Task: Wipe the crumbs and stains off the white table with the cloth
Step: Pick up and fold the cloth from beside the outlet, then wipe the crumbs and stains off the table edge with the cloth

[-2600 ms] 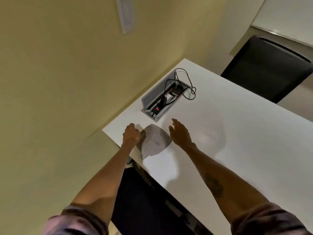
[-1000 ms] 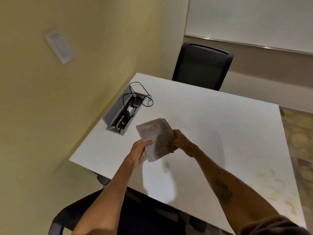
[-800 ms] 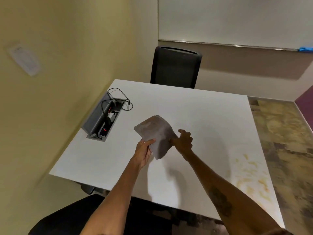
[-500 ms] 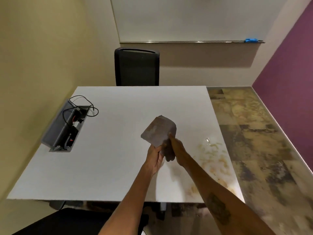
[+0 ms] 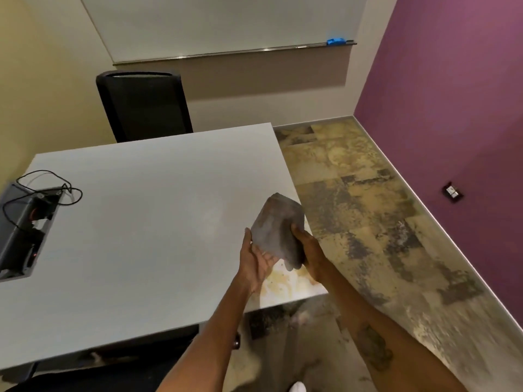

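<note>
A folded grey cloth [image 5: 276, 226] is held up in the air over the near right corner of the white table [image 5: 147, 222]. My left hand [image 5: 254, 260] supports it from below with the palm up. My right hand [image 5: 308, 250] grips its right edge. Brownish stains and crumbs [image 5: 285, 281] spread over the table's near right corner, just under my hands and partly hidden by them.
An open grey cable box [image 5: 21, 230] with black wires sits in the table's left side. A black chair [image 5: 143, 104] stands at the far edge. The mottled floor [image 5: 368, 210] and a purple wall [image 5: 458, 114] lie to the right.
The cloth was lifted off the table near the cable box and carried rightward in both hands to above the stained corner. My view swung right with it.
</note>
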Available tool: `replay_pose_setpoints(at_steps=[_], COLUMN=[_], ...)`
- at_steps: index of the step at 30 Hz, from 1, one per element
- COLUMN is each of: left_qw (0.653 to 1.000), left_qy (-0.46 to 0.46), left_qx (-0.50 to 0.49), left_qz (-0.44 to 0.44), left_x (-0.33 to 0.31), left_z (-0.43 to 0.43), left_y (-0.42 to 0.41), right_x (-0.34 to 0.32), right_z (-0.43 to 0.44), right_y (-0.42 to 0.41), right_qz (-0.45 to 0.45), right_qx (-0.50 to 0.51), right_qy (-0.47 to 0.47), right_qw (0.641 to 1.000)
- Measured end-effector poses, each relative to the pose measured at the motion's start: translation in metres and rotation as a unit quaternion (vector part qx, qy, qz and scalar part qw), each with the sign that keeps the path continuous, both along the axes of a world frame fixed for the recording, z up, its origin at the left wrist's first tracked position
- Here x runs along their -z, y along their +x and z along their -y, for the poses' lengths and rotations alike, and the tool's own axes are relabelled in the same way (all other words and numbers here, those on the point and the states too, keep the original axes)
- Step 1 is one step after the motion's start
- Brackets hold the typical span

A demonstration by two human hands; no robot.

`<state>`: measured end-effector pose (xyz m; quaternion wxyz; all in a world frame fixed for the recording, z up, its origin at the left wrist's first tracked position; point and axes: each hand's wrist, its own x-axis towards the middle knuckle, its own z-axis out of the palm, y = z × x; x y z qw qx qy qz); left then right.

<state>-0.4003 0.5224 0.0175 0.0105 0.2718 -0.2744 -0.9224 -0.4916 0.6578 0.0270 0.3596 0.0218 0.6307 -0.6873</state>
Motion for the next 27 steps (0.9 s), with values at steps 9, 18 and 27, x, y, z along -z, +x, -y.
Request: replay_pose_setpoints(at_steps=[9, 18, 27], left_qw=[0.988, 0.942, 0.672], left_qy=[-0.083, -0.196, -0.702], left_qx=[0.090, 0.217, 0.185], left_qz=[0.091, 0.166, 0.144], left_x=[0.034, 0.070, 0.118], left_z=[-0.057, -0.047, 0.058], left_y=[-0.006, -0.010, 0.030], right_x=[0.024, 0.070, 0.102], right_z=[-0.054, -0.077, -0.064], right_y=[-0.001, 0.009, 0.034], right_qz=[0.011, -0.124, -0.301], right_qx=[0.087, 0.284, 0.040], right_qy=[-0.039, 0.267, 0.573], right_qw=[0.995, 0.913, 0.762])
